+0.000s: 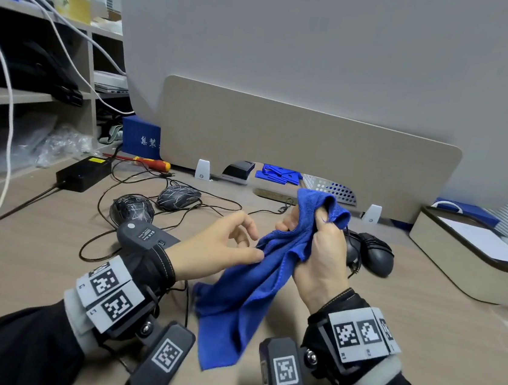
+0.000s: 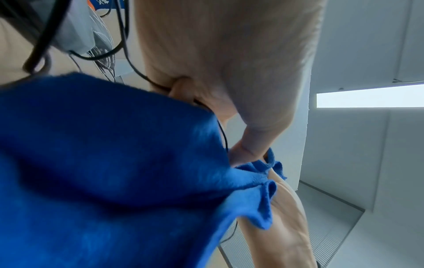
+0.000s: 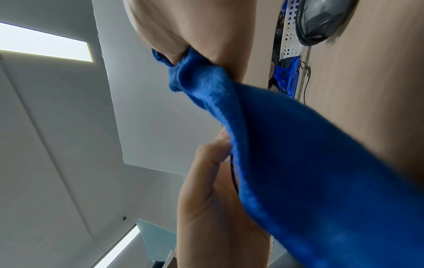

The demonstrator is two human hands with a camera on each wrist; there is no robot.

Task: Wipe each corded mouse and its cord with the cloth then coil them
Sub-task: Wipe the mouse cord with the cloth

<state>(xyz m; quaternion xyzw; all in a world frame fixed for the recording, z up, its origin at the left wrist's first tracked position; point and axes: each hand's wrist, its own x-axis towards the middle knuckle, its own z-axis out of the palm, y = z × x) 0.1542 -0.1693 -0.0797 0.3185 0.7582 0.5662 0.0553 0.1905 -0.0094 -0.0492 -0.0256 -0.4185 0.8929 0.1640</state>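
Head view: the right hand (image 1: pixel 318 256) grips the bunched top of the blue cloth (image 1: pixel 244 289), which hangs from it down to the bench (image 1: pixel 48 264). The left hand (image 1: pixel 221 245) lies against the cloth's edge with fingers loosely spread — its grip is open in this view, though the right wrist view shows a thin black cord (image 3: pixel 234 174) running between its palm and the cloth. Two patterned mice (image 1: pixel 150 202) sit at the far left among tangled cords; two plain black mice (image 1: pixel 369 250) sit just behind the right hand.

Risks, as judged from this moment — the cord may slip out of the loose left hand, since nothing pinches it. The hanging cloth tail could snag the cords below it and drag a mouse across the bench. The overlapping cords at left may knot if one is pulled before it is traced to its own mouse.
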